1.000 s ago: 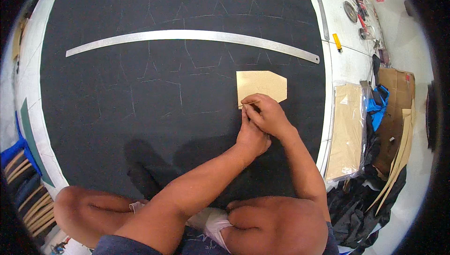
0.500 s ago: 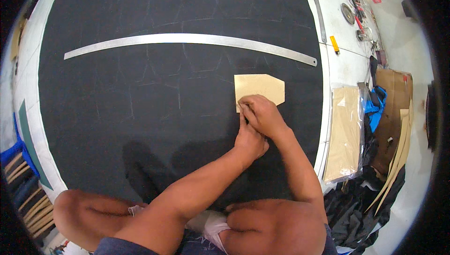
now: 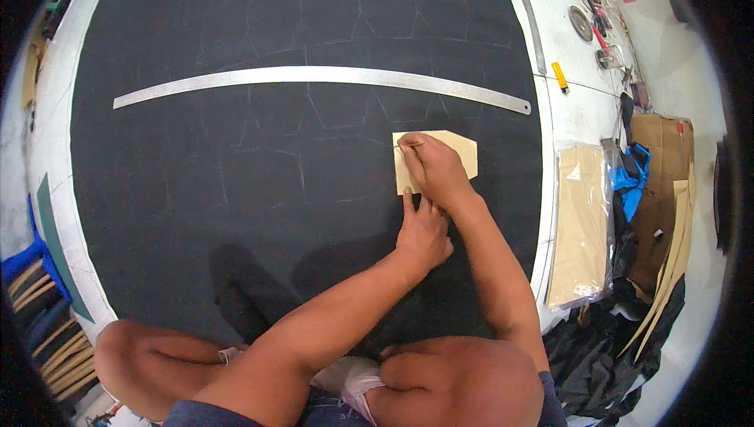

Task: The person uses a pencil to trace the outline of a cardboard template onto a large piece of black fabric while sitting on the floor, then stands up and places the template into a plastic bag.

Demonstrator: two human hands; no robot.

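Observation:
A tan card template (image 3: pixel 459 150) with two cut corners lies flat on a large black fabric (image 3: pixel 314 231), right of its middle. My left hand (image 3: pixel 425 235) has its fingers stretched out, with fingertips pressing the template's near edge. Over the template, my right hand (image 3: pixel 437 166) is closed in a pinch at the upper left part. What it pinches is too small or hidden to make out. Thin pale lines run across the fabric around the template. Beyond it, a long steel ruler (image 3: pixel 322 74) lies across the cloth.
On the white tiles at right are a yellow cutter (image 3: pixel 560 78), a glass jar (image 3: pixel 610 56) and several small tools. A plastic-wrapped tan card pack (image 3: pixel 580 227) lies beside the fabric, near brown cardboard (image 3: pixel 658 191). At left sits a blue holder (image 3: pixel 31 258) with wooden-looking strips.
My right hand has slid away from me along the template's left side, toward its far left corner. My left fingertips stay at the near edge, and its fingers look more spread.

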